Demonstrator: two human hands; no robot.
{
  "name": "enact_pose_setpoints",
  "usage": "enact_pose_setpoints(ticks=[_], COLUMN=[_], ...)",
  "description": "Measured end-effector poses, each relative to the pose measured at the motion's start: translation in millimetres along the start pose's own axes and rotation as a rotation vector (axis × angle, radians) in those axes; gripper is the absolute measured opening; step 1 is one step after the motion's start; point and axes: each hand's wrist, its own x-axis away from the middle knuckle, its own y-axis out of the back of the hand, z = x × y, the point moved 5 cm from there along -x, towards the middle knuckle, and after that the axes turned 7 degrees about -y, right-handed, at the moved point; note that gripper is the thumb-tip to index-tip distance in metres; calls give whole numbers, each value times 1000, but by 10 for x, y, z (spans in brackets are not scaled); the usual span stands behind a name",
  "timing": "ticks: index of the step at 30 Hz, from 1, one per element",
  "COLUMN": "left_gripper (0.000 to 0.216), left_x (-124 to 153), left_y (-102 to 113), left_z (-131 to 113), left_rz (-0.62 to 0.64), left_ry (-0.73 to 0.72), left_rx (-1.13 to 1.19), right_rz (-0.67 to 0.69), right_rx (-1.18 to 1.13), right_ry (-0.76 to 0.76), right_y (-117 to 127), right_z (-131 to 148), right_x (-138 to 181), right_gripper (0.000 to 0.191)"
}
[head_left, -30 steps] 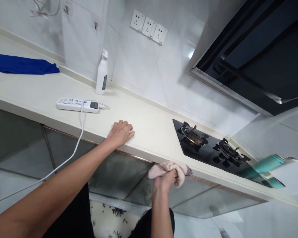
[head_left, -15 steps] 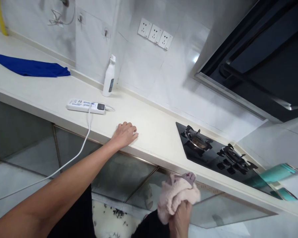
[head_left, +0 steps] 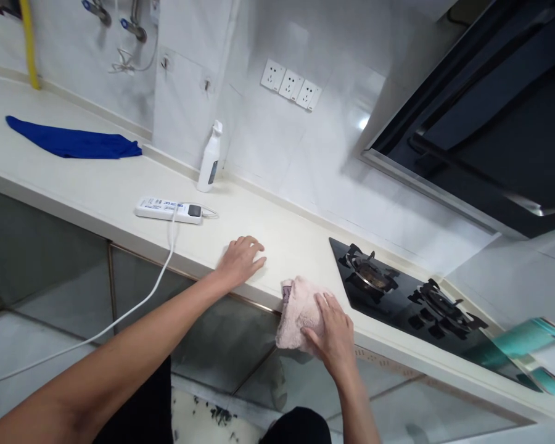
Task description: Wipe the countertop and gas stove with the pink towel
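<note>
My right hand (head_left: pixel 333 333) grips a pale pink cloth (head_left: pixel 300 314) at the front edge of the white counter (head_left: pixel 282 237). Part of the cloth lies on the counter top and part hangs over the edge; a purple patch shows at its left corner. My left hand (head_left: pixel 241 262) rests on the counter near the edge, fingers apart, holding nothing. Left of it lies a white power strip (head_left: pixel 169 210) with a white cord running down off the counter. A white spray bottle (head_left: pixel 209 158) stands upright by the wall.
To the right, a black gas hob (head_left: pixel 398 302) with two burners is set into the counter, below a dark range hood (head_left: pixel 485 111). A green container (head_left: pixel 530 338) is beyond the hob. A blue cloth (head_left: pixel 74 140) lies at the far left, near a yellow hose (head_left: pixel 29 46).
My right hand has raised the pink cloth from in front of the cabinets onto the counter edge. My left hand has lifted its fingers slightly and spread its thumb. The view has shifted a little.
</note>
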Motion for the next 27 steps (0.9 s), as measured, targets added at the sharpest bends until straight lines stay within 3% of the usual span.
enact_pose_setpoints(ticks=[3, 5, 7, 9, 11, 13, 15, 18, 21, 24, 27], left_gripper=[30, 59, 78, 79, 68, 55, 46, 41, 42, 58, 65], left_x=[174, 297, 332, 280, 203, 156, 154, 208, 307, 486, 709], left_y=[-85, -330, -689, -1070, -1363, -1523, -1557, -1425, -1196, -948, -608], left_z=[-659, -1183, -1593, -1877, -2087, -2239, -2294, -2162, -1770, -1129, -254], left_rz=[-126, -90, -17, 52, 48, -18, -81, -134, -121, -68, -46], left_ry=[-279, -483, -511, -450, -437, -506, -594, -692, -729, -748, -667], left_rx=[162, 179, 83, -56, -145, -176, -184, -187, -197, -195, -201], right_rz=[95, 185, 80, -184, -328, -277, -202, -151, -96, -57, -34], right_rx=[-215, -477, -671, -595, -322, -120, -60, -50, -37, 14, 100], right_ry=[-44, -88, -194, -317, -395, -423, -432, -427, -403, -390, -383], right_y=[152, 269, 447, 641, 732, 686, 612, 575, 569, 529, 466], right_z=[-61, -164, -405, -735, -997, -1160, -1253, -1323, -1399, -1482, -1496], right_x=[-58, -127, -243, -373, -505, -637, -709, -706, -667, -664, -681], right_gripper=[82, 74, 63, 57, 56, 57, 58, 59, 59, 60, 56])
